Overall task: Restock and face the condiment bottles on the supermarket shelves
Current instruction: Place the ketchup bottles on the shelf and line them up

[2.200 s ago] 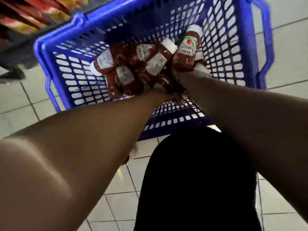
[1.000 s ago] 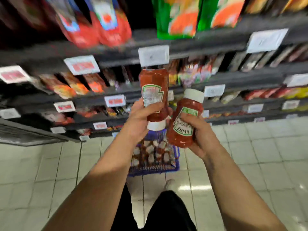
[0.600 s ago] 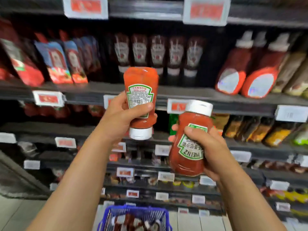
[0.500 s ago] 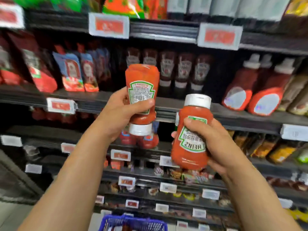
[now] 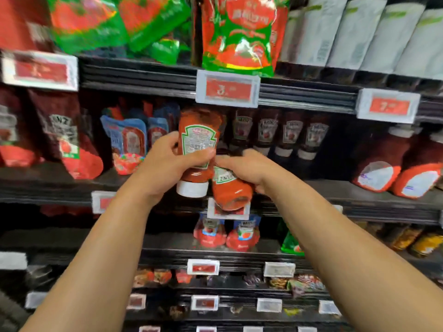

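My left hand [image 5: 165, 161] grips a red ketchup bottle [image 5: 197, 140] standing on its white cap, its back label facing me. My right hand [image 5: 247, 167] grips a second ketchup bottle [image 5: 230, 190] that is tilted with its base low and its cap hidden behind the hands. Both bottles are held just in front of the middle shelf [image 5: 335, 188]. A row of matching ketchup bottles [image 5: 278, 135] stands cap-down at the back of that shelf, right of my hands.
Red and blue sauce pouches [image 5: 129, 140] fill the shelf to the left. Large red bottles [image 5: 383, 164] lean at the right. Green pouches [image 5: 237, 34] and white packs [image 5: 359, 32] sit on the shelf above. Price tags [image 5: 227, 88] line the shelf edges.
Both hands lifted the bottles from the blue basket up to the shelf. Since half a second ago the right hand's bottle has tipped over and moved left against the left hand's bottle.
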The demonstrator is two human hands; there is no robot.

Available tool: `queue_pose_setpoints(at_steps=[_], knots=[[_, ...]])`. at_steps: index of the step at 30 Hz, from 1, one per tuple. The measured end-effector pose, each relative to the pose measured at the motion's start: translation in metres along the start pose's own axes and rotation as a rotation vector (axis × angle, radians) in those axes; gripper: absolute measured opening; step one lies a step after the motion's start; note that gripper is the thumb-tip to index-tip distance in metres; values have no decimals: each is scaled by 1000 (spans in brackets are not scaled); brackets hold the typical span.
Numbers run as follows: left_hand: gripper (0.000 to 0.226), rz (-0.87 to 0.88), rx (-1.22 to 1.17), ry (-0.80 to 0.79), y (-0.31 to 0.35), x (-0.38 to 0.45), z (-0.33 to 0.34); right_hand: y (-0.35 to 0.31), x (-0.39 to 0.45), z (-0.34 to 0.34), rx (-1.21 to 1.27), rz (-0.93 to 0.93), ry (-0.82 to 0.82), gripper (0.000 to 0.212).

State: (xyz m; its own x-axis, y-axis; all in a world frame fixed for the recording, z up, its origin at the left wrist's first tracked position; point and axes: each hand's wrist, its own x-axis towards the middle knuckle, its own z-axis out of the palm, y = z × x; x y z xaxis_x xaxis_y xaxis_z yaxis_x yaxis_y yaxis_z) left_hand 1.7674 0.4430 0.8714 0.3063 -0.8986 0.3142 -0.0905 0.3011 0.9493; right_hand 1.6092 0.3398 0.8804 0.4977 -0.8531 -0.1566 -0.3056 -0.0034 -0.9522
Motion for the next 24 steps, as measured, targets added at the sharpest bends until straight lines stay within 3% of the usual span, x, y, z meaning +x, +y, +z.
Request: queue_pose_setpoints(at_steps=[3,6,9,11,14,16,18,21,24], knots=[[60,-22,25,-7,-1,9,-12,-10,18,24,-135,18,3,26],[59,-60,38,-29,4,15,-16,-19,27,38,-394,-53,-94,13],[41,-82,2,-60,12,19,-10,-28,28,42,-632,-118,-133,32],[22,-70,10,-90,17,19,0,-27,29,37,-606,-107,-136,37],[19,-68,22,-114,22,18,21,-17,23,12,-589,-125,-86,36],[25,-84,28,-121,25,18,38,-6,16,-14,-447,-129,79,35],[27,-113,33,-107,23,21,57,10,7,-38,-17,-87,132,36],[39,-198,38,-50,13,29,87,36,-12,-60,548,-51,-139,51],[68,-285,49,21,-1,39,116,57,-22,-71,682,-93,-375,72]])
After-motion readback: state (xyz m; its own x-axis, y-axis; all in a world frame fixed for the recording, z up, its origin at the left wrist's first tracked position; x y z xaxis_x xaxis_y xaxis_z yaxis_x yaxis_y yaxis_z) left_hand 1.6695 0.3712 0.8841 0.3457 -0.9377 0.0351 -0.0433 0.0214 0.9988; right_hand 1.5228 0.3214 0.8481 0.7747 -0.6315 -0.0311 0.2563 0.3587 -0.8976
